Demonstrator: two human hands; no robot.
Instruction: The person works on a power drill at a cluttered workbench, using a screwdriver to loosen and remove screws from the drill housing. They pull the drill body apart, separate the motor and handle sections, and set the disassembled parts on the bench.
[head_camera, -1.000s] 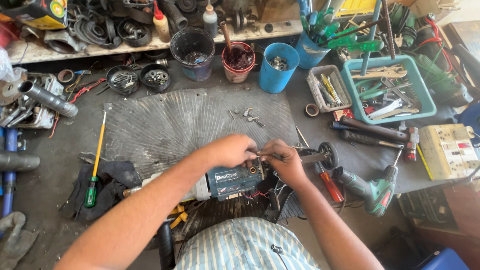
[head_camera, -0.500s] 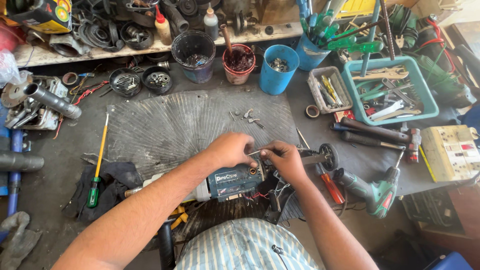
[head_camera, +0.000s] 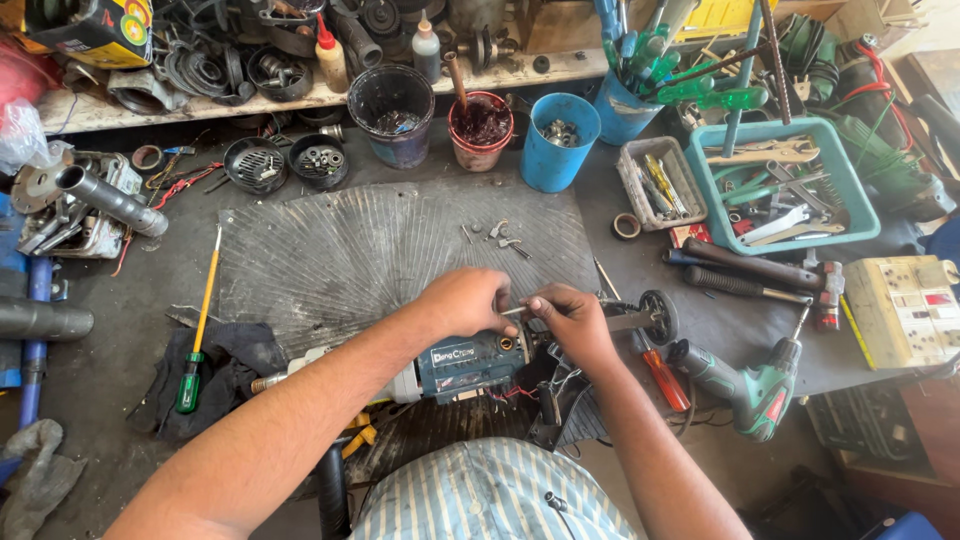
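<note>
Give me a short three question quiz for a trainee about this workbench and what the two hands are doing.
1. True or false: both hands rest on the dark blue power tool body.
2. Which lies left of the ribbed grey rubber mat? A) yellow-shafted screwdriver with green handle B) green cordless drill C) teal plastic tray
3. What colour is the cup of small metal parts behind the mat?

Key: 1 true, the left hand and right hand meet over it. 2 A. 3 blue.
</note>
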